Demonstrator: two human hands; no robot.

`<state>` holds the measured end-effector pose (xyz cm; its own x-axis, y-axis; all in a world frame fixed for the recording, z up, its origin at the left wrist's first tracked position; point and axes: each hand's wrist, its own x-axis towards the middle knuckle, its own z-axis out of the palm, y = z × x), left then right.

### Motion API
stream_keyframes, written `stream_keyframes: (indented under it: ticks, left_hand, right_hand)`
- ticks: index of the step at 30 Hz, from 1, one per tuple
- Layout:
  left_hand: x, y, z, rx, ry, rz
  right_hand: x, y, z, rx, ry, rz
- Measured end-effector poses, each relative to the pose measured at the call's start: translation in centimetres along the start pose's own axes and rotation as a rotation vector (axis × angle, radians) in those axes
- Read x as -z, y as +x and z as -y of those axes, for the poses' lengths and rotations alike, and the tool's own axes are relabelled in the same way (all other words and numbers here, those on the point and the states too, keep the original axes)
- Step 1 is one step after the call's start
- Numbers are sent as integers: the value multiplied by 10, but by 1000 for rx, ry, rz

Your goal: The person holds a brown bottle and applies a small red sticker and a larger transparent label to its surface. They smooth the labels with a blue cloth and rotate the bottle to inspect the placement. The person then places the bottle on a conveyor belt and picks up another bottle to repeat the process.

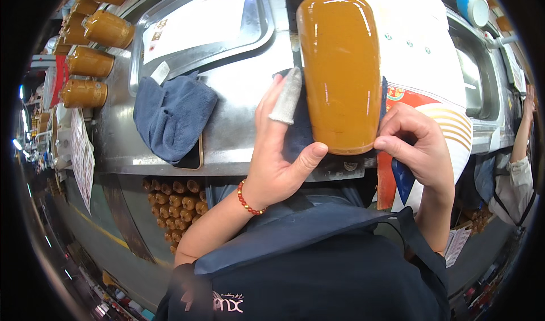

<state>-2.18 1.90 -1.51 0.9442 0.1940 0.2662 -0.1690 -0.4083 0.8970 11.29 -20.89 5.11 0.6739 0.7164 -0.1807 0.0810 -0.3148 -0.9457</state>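
Observation:
A large glossy amber-brown bottle [340, 71] lies on the counter in front of me, its neck pointing away and its base toward me. My left hand [278, 139] is at its left side, fingers stretched out and thumb tip at the base's left corner. A pale knitted finger sleeve [288, 95] covers one of its fingers. At the base's right corner, my right hand [417, 142] has thumb and curled fingers pinched together; whether anything thin is between them is hidden. Dark blue cloth shows beneath the bottle.
A crumpled blue cloth [173, 116] rests on the steel counter [233, 108], left of my hands. Behind it stands a metal tray [267, 23] with white sheets. Several brown bottles [91, 61] line the far left. A printed white bag [417, 43] and a sink [474, 74] are to the right.

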Motion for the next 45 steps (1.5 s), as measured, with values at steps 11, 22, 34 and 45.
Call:
stream_keyframes:
  ticks: [11,22,34,45]
  left_hand:
    - [-4,-4,-4,37,0,-19]
    - [-7,-26,-11,-182,224,-120]
    - [-19,12,-19,-669,546,-106]
    - [-15,23,-32,-371,473,-135]
  right_hand:
    - [1,5,-8,-1,67,39]
    - [4,4,-11,-27,92,71]
    - [1,7,-18,-72,234,76]
    - [0,0,-3,-49,141,41]
